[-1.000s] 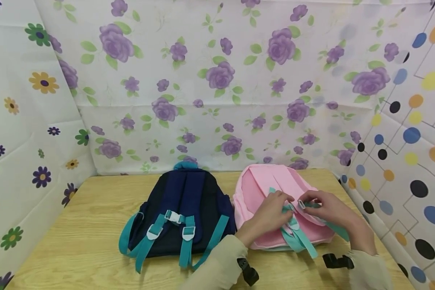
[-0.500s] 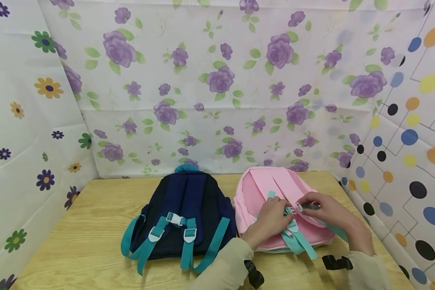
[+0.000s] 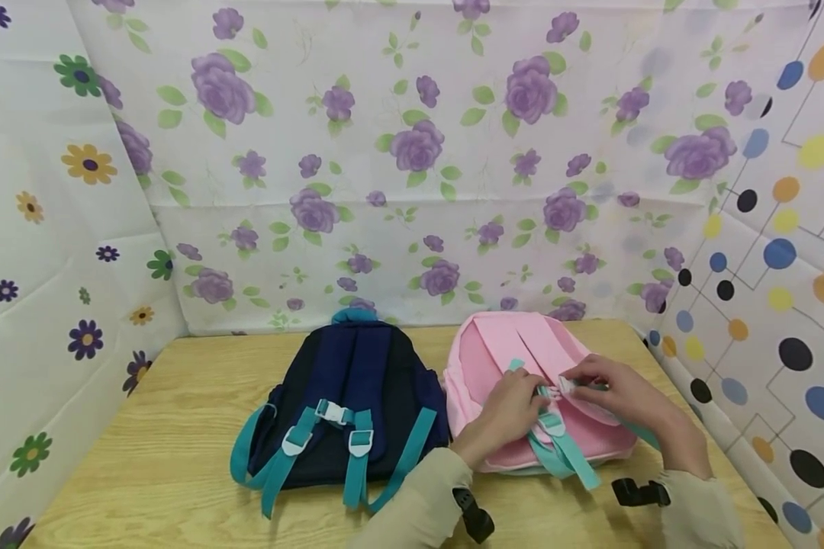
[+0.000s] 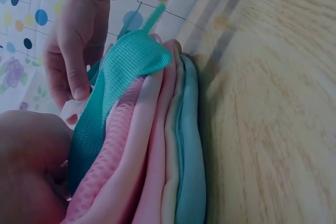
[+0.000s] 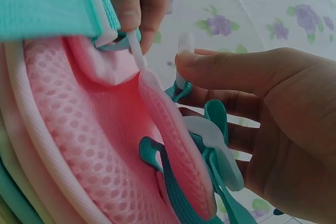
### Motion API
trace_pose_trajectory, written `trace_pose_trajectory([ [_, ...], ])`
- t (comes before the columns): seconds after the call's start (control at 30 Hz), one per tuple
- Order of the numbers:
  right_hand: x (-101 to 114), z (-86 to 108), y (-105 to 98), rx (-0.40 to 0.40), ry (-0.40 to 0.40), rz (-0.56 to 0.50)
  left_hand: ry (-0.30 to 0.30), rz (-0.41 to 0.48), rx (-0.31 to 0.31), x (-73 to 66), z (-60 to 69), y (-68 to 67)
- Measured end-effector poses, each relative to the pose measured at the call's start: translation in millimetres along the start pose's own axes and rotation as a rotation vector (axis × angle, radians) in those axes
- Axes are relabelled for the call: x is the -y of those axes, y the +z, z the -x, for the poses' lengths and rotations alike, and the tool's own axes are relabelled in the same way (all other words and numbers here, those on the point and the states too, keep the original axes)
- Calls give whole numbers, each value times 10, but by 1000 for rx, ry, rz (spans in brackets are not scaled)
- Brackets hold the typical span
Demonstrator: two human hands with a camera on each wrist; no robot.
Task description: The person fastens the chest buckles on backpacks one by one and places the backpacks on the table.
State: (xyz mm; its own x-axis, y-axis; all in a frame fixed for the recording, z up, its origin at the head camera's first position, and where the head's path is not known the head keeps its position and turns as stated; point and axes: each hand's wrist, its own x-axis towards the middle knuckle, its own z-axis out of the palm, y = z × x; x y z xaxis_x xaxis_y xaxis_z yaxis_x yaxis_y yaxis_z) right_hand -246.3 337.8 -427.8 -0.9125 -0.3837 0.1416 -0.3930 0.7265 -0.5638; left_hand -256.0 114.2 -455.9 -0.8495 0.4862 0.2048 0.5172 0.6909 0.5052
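Observation:
A pink backpack (image 3: 477, 370) lies with its shoulder straps up at the right of the table. Over its middle, my left hand (image 3: 511, 404) pinches one white buckle half (image 5: 137, 51) on a teal strap. The opposite white buckle half (image 5: 185, 48) is held between the thumb and fingers of my right hand (image 3: 618, 389). A small gap separates the two halves in the right wrist view. Below them, a white strap adjuster (image 3: 552, 424) and a loose teal strap end (image 3: 577, 461) hang at the pack's lower edge. Fingers partly hide the left half in the head view.
Left of the pink pack, nearly touching it, lies a navy backpack (image 3: 346, 358) with teal straps. Its white chest buckle (image 3: 333, 412) is fastened. Both packs are on a wooden table (image 3: 158, 427). A flowered cloth (image 3: 384, 175) hangs behind, a dotted one (image 3: 762, 320) at right.
The two buckle halves have come closer together, the right hand's half turning toward the left one. Both backpacks stay in place; the head view shifts slightly.

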Motion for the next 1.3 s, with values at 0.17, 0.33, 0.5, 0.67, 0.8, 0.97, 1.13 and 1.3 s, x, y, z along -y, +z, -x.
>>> trace_pose_trajectory([
  [0.17,50,-23,8,-10,-28,-9,37,-13,-2,27,40,-94],
  [0.33,91,-42,21,-37,-34,-1,58,-2,6,44,49,-187],
  [0.5,108,-63,11,-52,-86,-3,56,36,20,48,50,-310],
  [0.67,135,-106,-26,-63,-138,34,69,55,18,67,69,-418],
  [0.8,203,-139,-63,-39,-169,75,75,57,3,90,102,-466],
  [0.97,308,-198,-108,-5,-181,135,80,67,-3,138,112,-508],
  [1.13,374,-226,-124,-2,-231,181,81,109,-13,167,118,-517],
  [1.3,410,-221,-125,-9,-254,192,94,135,-14,172,96,-501],
])
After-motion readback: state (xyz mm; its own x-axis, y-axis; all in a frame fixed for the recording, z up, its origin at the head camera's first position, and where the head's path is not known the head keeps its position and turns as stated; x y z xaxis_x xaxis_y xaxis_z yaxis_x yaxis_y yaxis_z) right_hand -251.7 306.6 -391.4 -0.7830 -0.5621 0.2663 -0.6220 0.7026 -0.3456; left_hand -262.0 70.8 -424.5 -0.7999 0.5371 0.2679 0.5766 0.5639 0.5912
